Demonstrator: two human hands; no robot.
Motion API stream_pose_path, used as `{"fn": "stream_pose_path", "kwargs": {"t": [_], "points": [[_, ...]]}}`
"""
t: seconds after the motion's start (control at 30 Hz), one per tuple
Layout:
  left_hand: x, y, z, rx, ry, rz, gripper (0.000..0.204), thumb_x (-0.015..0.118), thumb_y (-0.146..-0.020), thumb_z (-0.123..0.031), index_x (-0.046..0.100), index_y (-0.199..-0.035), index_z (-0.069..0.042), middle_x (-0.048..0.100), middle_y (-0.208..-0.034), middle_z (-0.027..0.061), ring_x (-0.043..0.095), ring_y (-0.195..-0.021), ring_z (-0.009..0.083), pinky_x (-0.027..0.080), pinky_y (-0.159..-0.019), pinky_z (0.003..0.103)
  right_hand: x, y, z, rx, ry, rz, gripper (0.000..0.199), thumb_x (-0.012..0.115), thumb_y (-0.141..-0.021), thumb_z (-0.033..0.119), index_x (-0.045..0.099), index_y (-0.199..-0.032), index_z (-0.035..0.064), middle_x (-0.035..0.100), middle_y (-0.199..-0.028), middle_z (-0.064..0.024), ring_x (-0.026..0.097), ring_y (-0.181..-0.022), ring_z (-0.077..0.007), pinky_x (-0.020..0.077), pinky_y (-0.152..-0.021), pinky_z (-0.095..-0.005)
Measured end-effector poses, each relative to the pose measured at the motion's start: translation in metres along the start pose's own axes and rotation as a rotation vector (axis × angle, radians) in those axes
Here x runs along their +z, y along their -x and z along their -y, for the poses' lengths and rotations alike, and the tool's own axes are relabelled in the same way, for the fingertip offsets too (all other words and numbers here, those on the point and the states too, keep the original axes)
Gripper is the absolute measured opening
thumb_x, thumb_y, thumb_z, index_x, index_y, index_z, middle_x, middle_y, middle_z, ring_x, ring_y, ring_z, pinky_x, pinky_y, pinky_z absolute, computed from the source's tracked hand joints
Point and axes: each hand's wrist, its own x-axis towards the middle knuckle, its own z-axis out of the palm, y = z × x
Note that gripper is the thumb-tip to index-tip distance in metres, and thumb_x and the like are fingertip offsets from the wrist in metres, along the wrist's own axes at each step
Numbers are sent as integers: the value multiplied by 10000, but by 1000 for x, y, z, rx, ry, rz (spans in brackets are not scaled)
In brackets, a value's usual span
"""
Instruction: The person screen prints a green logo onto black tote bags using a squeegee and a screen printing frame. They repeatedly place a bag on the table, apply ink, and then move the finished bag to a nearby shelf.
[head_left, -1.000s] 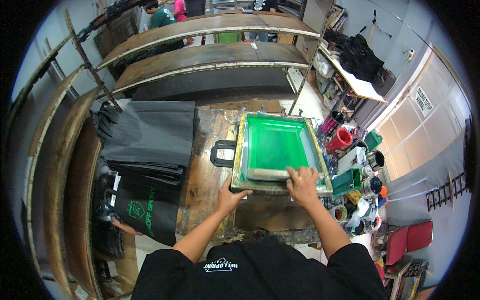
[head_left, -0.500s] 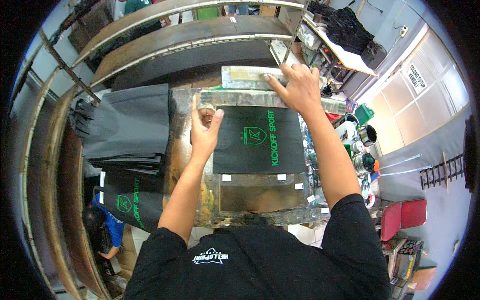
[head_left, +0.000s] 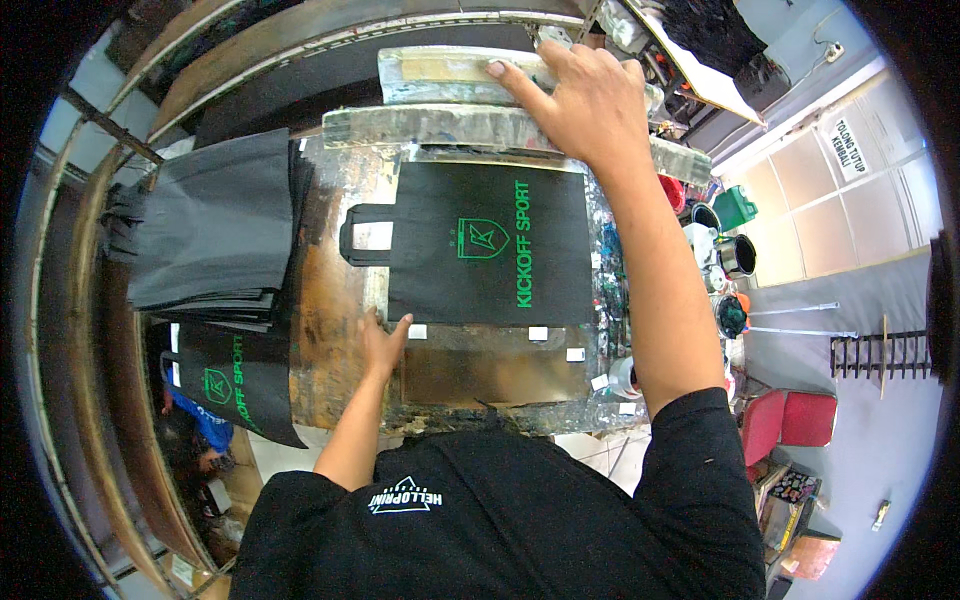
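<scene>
A black fabric bag point(head_left: 430, 280) with a green printed shield emblem and lettering lies flat on the worktable, its loop handle point(head_left: 352, 258) stretched out to the left. My left hand point(head_left: 382, 348) is by the bag's near left corner, thumb and fingers apart, holding nothing. At the far side, a paint-stained screen printing frame point(head_left: 440, 128) is tilted up. My right hand point(head_left: 592, 105) grips its upper edge, with the thumb stretched along the near face. Part of the frame is hidden behind that hand and forearm.
A stack of plain dark bags point(head_left: 215, 215) stands left of the worktable point(head_left: 335, 340), with a printed bag point(head_left: 205, 385) below it. Ink pots point(head_left: 737, 257) crowd the right side. Shelf racks point(head_left: 90, 400) line the left, and a person in blue point(head_left: 205, 425) is low beside them.
My left hand has moved from the bag's handle end toward me, to its near corner, uncovering the handle. My right hand still holds the raised frame. The whole view has shifted.
</scene>
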Motion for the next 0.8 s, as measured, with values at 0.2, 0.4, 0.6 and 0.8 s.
{"fn": "stream_pose_path", "kwargs": {"t": [0.2,0.4,0.6,0.8], "points": [[0,-23,-49,-85,-322,198,1011,878,-768,-434,403,-1423,172,559,-1319,364,584,-1230,452,461,-1060,490,-5,-7,2,28,36,69,729,504,-909,761,756,-939,78,725,-860,-168,697,-898,-321,429,-796,-514],[15,-32,-40,-109,-240,204,910,890,-723,-353,471,-1376,122,668,-1215,315,663,-1135,439,537,-963,503,-7,-7,0,19,9,85,735,467,-947,743,717,-1003,55,711,-909,-184,677,-940,-347,441,-856,-523],[9,-9,-49,-26,82,60,470,739,-879,-178,633,-1288,28,700,-1166,282,662,-1132,435,522,-992,478,-23,-8,14,117,23,243,625,545,-961,633,714,-1158,64,689,-961,-174,651,-1003,-351,422,-910,-495],[-34,-15,-107,146,388,81,438,691,-897,-110,629,-1319,-14,723,-1156,235,696,-1105,374,536,-965,431,-16,-8,6,84,55,198,601,528,-985,599,689,-1193,59,708,-1061,-196,642,-1078,-369,418,-947,-491]]}}
